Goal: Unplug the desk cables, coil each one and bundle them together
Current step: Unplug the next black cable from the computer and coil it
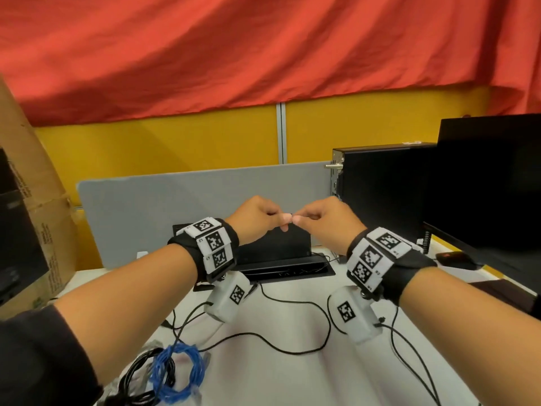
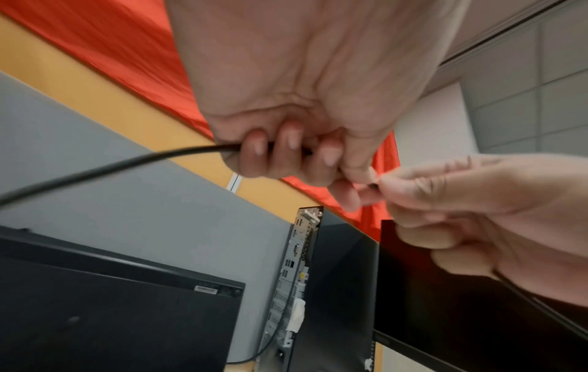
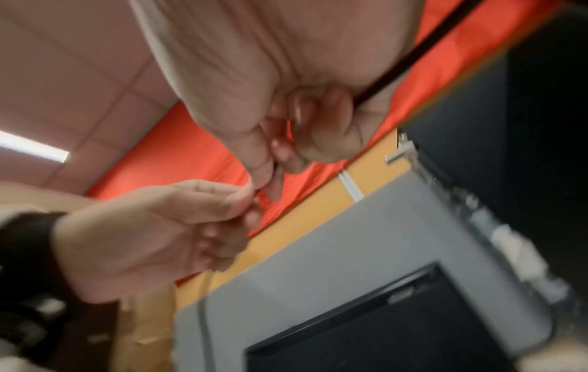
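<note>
My two hands meet in the air above the desk. In the head view my left hand (image 1: 276,222) and right hand (image 1: 300,219) touch fingertip to fingertip. The left wrist view shows my left hand (image 2: 286,153) with fingers curled round a thin black cable (image 2: 127,161). There my right hand (image 2: 445,198) pinches the same cable close beside it. In the right wrist view the cable (image 3: 413,50) runs back past my right hand (image 3: 286,151). Slack black cable (image 1: 292,345) loops over the white desk. A coiled blue cable (image 1: 178,367) and a black coil (image 1: 137,373) lie at the near left.
A black cable box (image 1: 281,268) sits in the desk before a grey divider (image 1: 175,200). A PC tower (image 1: 380,186), a monitor (image 1: 491,177) and a mouse (image 1: 450,257) stand at the right. A cardboard box (image 1: 29,200) leans at the left.
</note>
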A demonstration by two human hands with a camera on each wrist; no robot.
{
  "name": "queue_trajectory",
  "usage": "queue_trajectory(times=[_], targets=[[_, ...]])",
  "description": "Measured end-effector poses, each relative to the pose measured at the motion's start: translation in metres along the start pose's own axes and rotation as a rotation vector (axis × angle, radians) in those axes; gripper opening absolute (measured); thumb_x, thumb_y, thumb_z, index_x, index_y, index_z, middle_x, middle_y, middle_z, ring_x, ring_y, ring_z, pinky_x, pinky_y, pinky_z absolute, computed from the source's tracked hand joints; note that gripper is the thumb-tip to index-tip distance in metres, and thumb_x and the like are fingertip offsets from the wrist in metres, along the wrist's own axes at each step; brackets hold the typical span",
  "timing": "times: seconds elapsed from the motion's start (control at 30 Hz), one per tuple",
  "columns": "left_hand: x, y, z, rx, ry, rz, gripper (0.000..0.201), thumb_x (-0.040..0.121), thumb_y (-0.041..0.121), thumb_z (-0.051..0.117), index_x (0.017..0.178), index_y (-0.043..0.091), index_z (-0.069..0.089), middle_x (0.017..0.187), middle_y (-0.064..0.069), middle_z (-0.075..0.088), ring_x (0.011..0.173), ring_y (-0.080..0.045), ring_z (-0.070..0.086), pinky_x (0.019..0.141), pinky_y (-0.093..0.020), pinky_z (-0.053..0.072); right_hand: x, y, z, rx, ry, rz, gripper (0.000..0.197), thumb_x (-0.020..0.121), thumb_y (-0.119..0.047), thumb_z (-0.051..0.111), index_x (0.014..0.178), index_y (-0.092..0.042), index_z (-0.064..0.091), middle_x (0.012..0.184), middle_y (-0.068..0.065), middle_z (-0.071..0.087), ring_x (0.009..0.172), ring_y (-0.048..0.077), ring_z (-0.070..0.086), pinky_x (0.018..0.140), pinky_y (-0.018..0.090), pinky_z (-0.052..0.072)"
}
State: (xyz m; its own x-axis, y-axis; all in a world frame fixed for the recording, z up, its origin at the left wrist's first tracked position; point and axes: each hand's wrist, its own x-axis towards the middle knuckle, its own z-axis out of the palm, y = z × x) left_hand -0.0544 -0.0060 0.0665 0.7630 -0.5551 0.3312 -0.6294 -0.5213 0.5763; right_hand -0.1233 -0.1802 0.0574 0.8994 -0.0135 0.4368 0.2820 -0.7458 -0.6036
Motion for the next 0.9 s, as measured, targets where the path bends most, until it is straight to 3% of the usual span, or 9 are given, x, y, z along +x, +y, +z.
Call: queue_trajectory(times=[0.07, 0.2, 0.37, 0.53, 0.67, 0.77, 0.9], targets=[[-0.003, -0.006, -0.006, -0.015, -0.012, -0.042, 0.031, 0.096, 0.032, 0.057, 0.07, 0.022, 0.071, 0.059, 0.006, 0.046, 0.053, -0.004, 0.04, 0.056, -0.019, 0.033, 0.001, 0.011, -0.008, -0.042, 0.077, 0.009, 0.016, 0.089, -0.035, 0.065, 0.09, -0.025, 0.078, 0.081, -0.012, 0.071, 0.079, 0.003, 0.063, 0.073, 0.023, 0.05], [-0.006, -0.027, -0.015, 0.027, 0.015, -0.123, 0.031, 0.098, 0.028, 0.055, 0.072, 0.02, 0.07, 0.064, 0.003, 0.049, 0.063, -0.011, 0.044, 0.064, -0.024, 0.038, 0.001, 0.04, -0.024, -0.057, 0.211, 0.048, 0.012, 0.086, -0.035, 0.067, 0.083, -0.028, 0.077, 0.078, -0.018, 0.07, 0.077, -0.003, 0.064, 0.071, 0.019, 0.05], [-0.009, -0.051, -0.021, 0.063, 0.027, -0.188, 0.031, 0.098, 0.027, 0.055, 0.072, 0.02, 0.071, 0.062, 0.0, 0.048, 0.061, -0.014, 0.044, 0.061, -0.025, 0.037, -0.002, 0.071, -0.044, -0.204, 0.346, 0.076, 0.014, 0.086, -0.036, 0.065, 0.077, -0.031, 0.076, 0.067, -0.025, 0.063, 0.069, -0.006, 0.06, 0.057, 0.013, 0.042], [-0.016, -0.074, -0.03, 0.103, 0.04, -0.242, 0.032, 0.098, 0.03, 0.054, 0.071, 0.022, 0.071, 0.066, 0.002, 0.052, 0.064, -0.014, 0.047, 0.062, -0.026, 0.038, -0.006, 0.1, -0.061, -0.257, 0.433, 0.157, 0.015, 0.086, -0.036, 0.065, 0.079, -0.029, 0.077, 0.074, -0.016, 0.068, 0.071, 0.001, 0.059, 0.068, 0.02, 0.046], [-0.017, -0.085, -0.034, 0.154, 0.053, -0.263, 0.033, 0.096, 0.034, 0.056, 0.069, 0.024, 0.071, 0.068, 0.001, 0.056, 0.066, -0.015, 0.05, 0.062, -0.027, 0.037, -0.01, 0.111, -0.06, -0.243, 0.483, 0.221, 0.018, 0.086, -0.036, 0.065, 0.071, -0.031, 0.074, 0.064, -0.022, 0.059, 0.066, -0.001, 0.056, 0.062, 0.02, 0.045], [-0.017, -0.088, -0.037, 0.21, 0.051, -0.268, 0.033, 0.097, 0.037, 0.054, 0.072, 0.024, 0.071, 0.074, -0.004, 0.06, 0.071, -0.019, 0.054, 0.066, -0.028, 0.041, -0.009, 0.116, -0.054, -0.242, 0.48, 0.234, 0.017, 0.087, -0.036, 0.064, 0.074, -0.03, 0.074, 0.065, -0.018, 0.061, 0.066, 0.002, 0.057, 0.06, 0.019, 0.043], [-0.019, -0.088, -0.038, 0.247, 0.03, -0.249, 0.032, 0.098, 0.034, 0.053, 0.073, 0.025, 0.071, 0.073, 0.0, 0.06, 0.07, -0.016, 0.053, 0.065, -0.028, 0.038, -0.009, 0.124, -0.052, -0.219, 0.494, 0.286, 0.016, 0.088, -0.033, 0.065, 0.078, -0.026, 0.075, 0.073, -0.009, 0.065, 0.068, 0.008, 0.056, 0.064, 0.023, 0.044]])
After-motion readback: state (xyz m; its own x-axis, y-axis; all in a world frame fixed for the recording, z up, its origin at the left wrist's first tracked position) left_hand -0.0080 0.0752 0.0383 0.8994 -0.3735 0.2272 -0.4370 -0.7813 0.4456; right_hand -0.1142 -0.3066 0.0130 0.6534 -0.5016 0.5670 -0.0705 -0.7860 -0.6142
